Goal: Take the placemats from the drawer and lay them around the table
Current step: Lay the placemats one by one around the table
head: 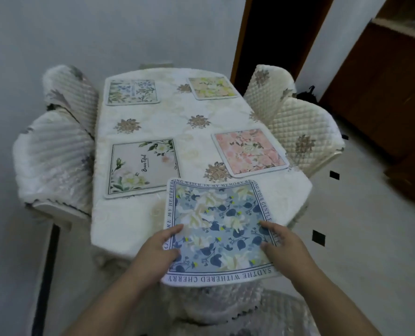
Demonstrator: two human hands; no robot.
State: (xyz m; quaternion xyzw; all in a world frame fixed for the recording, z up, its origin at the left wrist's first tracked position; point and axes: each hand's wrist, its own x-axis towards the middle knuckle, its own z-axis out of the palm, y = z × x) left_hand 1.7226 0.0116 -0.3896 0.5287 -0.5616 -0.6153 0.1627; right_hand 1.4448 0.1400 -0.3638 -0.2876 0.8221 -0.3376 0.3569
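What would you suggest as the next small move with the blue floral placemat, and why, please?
Probably slide the blue floral placemat a little forward and press it flat. Its near edge overhangs the table end, while the left hand and right hand grip its sides. The four other placemats already lie flat at their seats.

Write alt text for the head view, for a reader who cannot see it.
Both hands, left and right, hold a blue floral placemat by its side edges over the near end of a cloth-covered table. Four other placemats already lie flat at the side places: far left, far right, near left, near right. Quilted chairs flank the table.
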